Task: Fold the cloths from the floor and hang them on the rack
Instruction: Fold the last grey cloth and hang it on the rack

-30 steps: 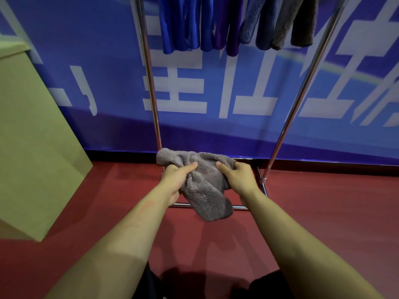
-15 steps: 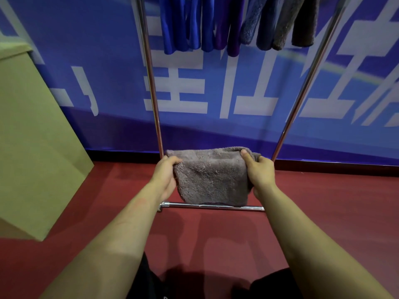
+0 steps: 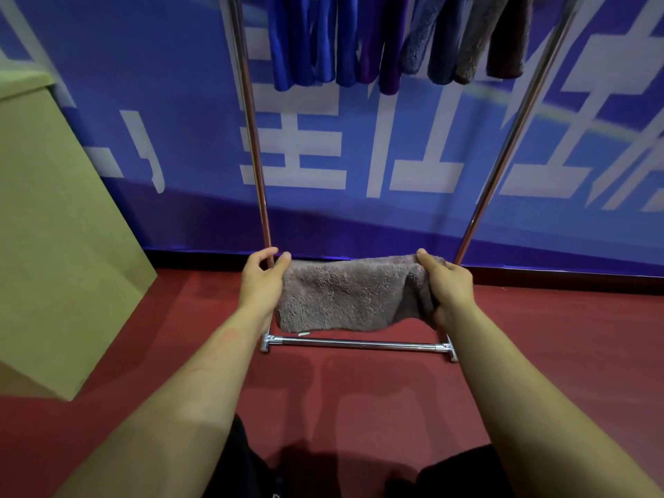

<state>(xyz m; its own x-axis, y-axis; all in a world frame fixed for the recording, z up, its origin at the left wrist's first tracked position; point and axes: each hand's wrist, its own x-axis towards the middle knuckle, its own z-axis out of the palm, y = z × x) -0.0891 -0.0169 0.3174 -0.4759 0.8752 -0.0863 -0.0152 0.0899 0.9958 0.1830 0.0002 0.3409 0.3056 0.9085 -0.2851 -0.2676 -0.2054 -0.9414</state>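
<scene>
Grey fleecy cloth point(image 3: 345, 296) is held stretched in the air btwn both hands, in front of the rack's point(image 3: 257, 156) lower posts and above its base bar, with blue, purple and brown cloths point(image 3: 391, 41) already hung up top. Likely slip-up: the bunched right side (w/ its lower edge sagging unevenly) could make a crooked fold, or a corner could drop to the red floor point(image 3: 557, 336) if a pinch loosens. Left hand point(image 3: 260, 282) pinches the top left corner w/ thumb and fingers partly curled; right hand point(image 3: 449, 285) is closed more fully, gripping a gathered wad of the right edge.
</scene>
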